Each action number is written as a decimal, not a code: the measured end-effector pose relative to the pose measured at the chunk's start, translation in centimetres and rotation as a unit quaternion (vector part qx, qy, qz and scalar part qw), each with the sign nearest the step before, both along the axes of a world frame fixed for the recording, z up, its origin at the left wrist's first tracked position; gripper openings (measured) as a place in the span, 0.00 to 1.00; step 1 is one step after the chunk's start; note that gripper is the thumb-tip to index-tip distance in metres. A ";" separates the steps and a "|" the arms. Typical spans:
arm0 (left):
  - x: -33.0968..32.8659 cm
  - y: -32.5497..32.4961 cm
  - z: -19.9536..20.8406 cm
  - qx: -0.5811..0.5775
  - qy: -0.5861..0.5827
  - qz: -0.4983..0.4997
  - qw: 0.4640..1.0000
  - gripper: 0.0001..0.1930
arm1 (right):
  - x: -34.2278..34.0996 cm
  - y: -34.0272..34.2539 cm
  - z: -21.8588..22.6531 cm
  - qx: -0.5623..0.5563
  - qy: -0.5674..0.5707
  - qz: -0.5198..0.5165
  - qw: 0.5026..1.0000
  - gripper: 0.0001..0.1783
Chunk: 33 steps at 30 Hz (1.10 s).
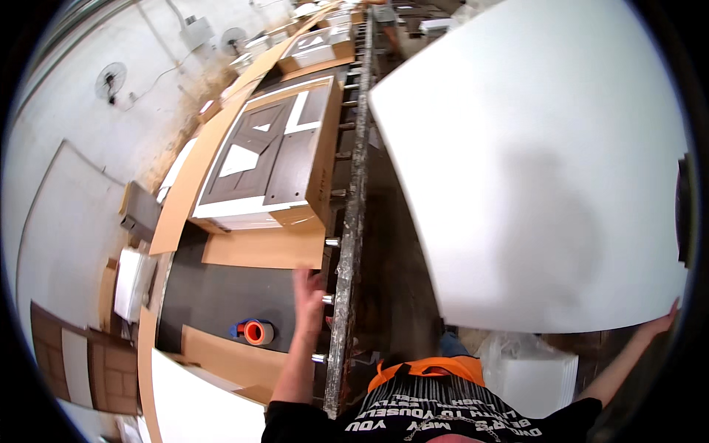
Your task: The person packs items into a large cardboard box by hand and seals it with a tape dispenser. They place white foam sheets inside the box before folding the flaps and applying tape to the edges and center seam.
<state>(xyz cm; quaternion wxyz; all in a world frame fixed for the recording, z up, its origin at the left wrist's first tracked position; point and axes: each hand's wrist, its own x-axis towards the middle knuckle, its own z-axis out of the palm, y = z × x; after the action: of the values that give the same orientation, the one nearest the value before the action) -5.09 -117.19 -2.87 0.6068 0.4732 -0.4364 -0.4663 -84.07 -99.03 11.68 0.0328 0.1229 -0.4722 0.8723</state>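
Observation:
My left hand (307, 295) is over the roller conveyor's rail side, blurred, its fingers stretched toward the edge of a cardboard flap (262, 249); nothing shows in it. That flap belongs to an open carton (322, 173) holding dark brown wooden panels (258, 159) with white foam pieces (240, 159) on top. At the far right, my right hand (662, 322) is closed at the lower corner of a large white sheet (473, 221); some of its fingers are hidden. A tape roll in a blue and orange dispenser (257, 332) lies left of my left hand.
The conveyor's worn metal rail (354, 199) runs away from me, with more cartons (317, 48) farther along. Nearer lie another cardboard piece (229, 358) and a white panel (199, 406). Plastic-wrapped white sheets (535, 376) stand beside me. Another person (385, 18) is far off.

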 end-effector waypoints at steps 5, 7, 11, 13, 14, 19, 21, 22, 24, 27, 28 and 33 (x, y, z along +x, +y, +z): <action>-11.3 -4.6 1.0 -0.040 -0.044 -0.045 0.997 0.68 | 2.9 -21.9 -7.6 -0.117 -0.135 0.281 0.943 0.28; -12.7 -6.5 2.4 0.053 0.042 0.128 0.989 0.60 | 8.6 -29.7 -4.1 -0.107 -0.184 0.310 0.927 0.31; -8.2 -5.7 -2.6 0.037 0.095 0.107 0.989 0.42 | 11.9 -45.7 -0.2 -0.150 -0.150 0.543 0.812 0.31; -9.1 -5.4 -4.4 0.089 0.195 0.109 0.971 0.41 | 13.8 -53.5 2.5 -0.123 -0.126 0.595 0.784 0.30; -9.6 -5.6 -4.3 0.061 0.176 0.183 0.965 0.42 | 14.7 -57.0 3.7 -0.129 -0.115 0.635 0.753 0.30; -6.8 -5.7 6.6 -0.100 0.074 0.349 0.929 0.41 | 31.8 -68.8 10.7 -0.119 -0.120 0.705 0.689 0.29; -2.5 -6.0 9.3 -0.123 0.064 0.400 0.906 0.30 | 42.0 -72.6 10.8 -0.145 -0.116 0.712 0.677 0.28; -0.4 -7.2 10.4 -0.118 0.074 0.418 0.898 0.29 | 45.2 -76.1 10.5 -0.152 -0.096 0.763 0.621 0.28; 3.4 -9.1 11.8 -0.105 0.136 0.408 0.897 0.31 | 54.0 -79.1 9.2 -0.095 -0.136 0.768 0.618 0.31; 10.5 -10.9 11.3 -0.093 0.177 0.388 0.900 0.30 | 66.0 -81.4 8.2 -0.015 -0.124 0.759 0.638 0.35; 12.2 -10.6 9.3 -0.052 0.199 0.385 0.899 0.30 | 69.5 -81.2 7.2 0.009 -0.088 0.750 0.656 0.35; 17.4 -15.6 1.8 0.109 0.204 0.446 0.865 0.31 | 76.7 -86.3 -1.7 0.208 0.021 0.677 0.706 0.33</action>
<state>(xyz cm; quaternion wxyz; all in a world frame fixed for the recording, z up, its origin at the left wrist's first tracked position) 12.32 -132.84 -1.11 0.7702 0.5746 0.0078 -0.2767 -7.38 -185.37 10.03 -0.5827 0.4310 -0.4310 0.5375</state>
